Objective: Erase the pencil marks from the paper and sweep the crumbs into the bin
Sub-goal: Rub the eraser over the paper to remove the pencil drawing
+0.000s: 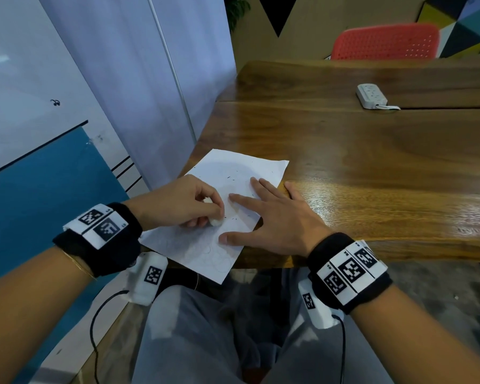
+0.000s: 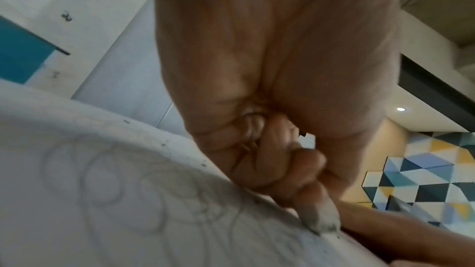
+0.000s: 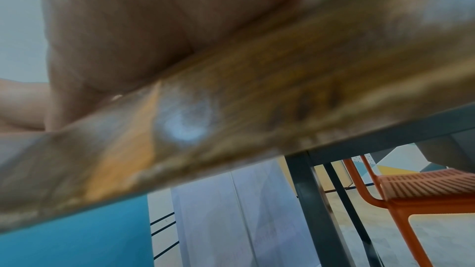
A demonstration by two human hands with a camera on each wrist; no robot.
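A white paper (image 1: 205, 246) with faint pencil loops lies at the near left corner of the wooden table (image 1: 358, 167), its lower corner hanging over the edge. My left hand (image 1: 189, 203) pinches a small white eraser (image 1: 216, 222) and presses its tip on the paper. The left wrist view shows the eraser (image 2: 318, 222), greyed at the tip, against the drawn loops on the paper (image 2: 107, 190). My right hand (image 1: 266, 217) lies flat with spread fingers, holding the sheet down at its right side. Dark eraser crumbs (image 1: 229, 177) dot the sheet. No bin is in view.
A white power strip (image 1: 372, 96) lies at the far right of the table. A red chair (image 1: 385, 41) stands behind the table. A wall and curtain run close along the left. My lap is below the table's near edge (image 3: 231, 119).
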